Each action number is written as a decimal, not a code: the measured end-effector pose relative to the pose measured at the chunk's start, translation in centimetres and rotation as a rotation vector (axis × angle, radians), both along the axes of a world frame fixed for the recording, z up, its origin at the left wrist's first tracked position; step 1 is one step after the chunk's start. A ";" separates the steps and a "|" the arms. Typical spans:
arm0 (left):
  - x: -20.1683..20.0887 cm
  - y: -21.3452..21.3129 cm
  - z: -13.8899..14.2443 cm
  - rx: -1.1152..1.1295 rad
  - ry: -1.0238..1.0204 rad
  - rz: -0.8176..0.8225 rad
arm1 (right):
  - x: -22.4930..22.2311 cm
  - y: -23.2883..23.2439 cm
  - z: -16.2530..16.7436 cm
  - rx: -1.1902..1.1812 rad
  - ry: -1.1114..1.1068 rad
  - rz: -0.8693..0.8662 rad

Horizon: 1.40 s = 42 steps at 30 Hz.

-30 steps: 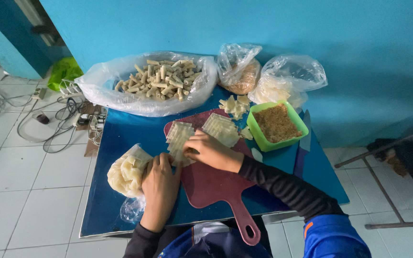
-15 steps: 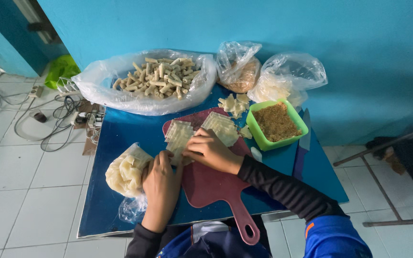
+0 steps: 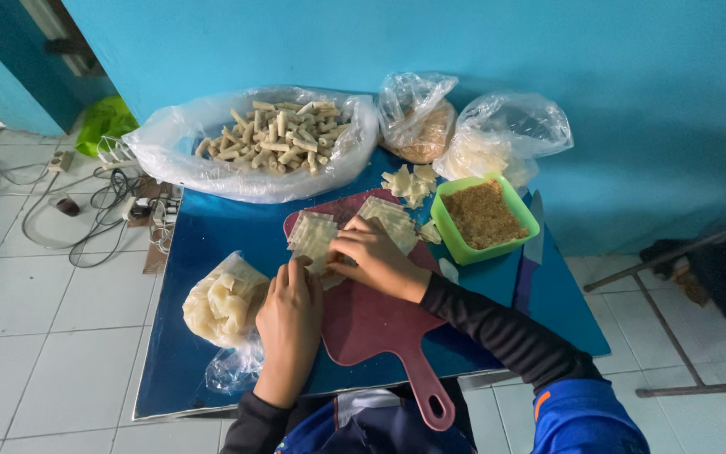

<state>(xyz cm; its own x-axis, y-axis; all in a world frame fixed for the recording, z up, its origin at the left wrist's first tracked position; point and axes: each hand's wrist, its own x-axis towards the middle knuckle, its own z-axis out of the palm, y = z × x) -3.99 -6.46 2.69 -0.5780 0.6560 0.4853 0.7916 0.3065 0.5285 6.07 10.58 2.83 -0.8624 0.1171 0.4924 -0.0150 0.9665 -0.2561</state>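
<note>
A dark red cutting board (image 3: 371, 324) with a handle lies on a low blue table (image 3: 212, 240). Two stacks of pale square wrappers sit on it: one (image 3: 311, 235) at the left, another (image 3: 390, 220) at the right. My left hand (image 3: 289, 315) and my right hand (image 3: 373, 256) meet at the near edge of the left stack, fingers curled over a wrapper between them. What lies under the fingers is hidden.
A large plastic-lined heap of rolled pale sticks (image 3: 275, 139) sits at the back. A green tub of brown filling (image 3: 485, 217), two plastic bags (image 3: 418, 118) (image 3: 497, 143), a bag of wrappers (image 3: 220, 298), loose wrapper scraps (image 3: 409, 183). Cables and a power strip (image 3: 86, 206) on the tiled floor at left.
Both hands stay at the left stack; the fingers have shifted only slightly. The view has tilted a little.
</note>
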 end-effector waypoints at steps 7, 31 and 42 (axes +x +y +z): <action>0.1 0.4 0.0 0.017 -0.080 -0.037 | 1.0 0.9 0.4 0.024 0.011 -0.089; -0.2 0.9 -1.5 0.036 -0.059 -0.153 | 0.6 -0.8 0.3 -0.557 0.031 -0.045; -0.1 1.0 -1.5 0.032 -0.043 -0.148 | 1.2 -1.6 -0.5 -0.263 0.011 -0.136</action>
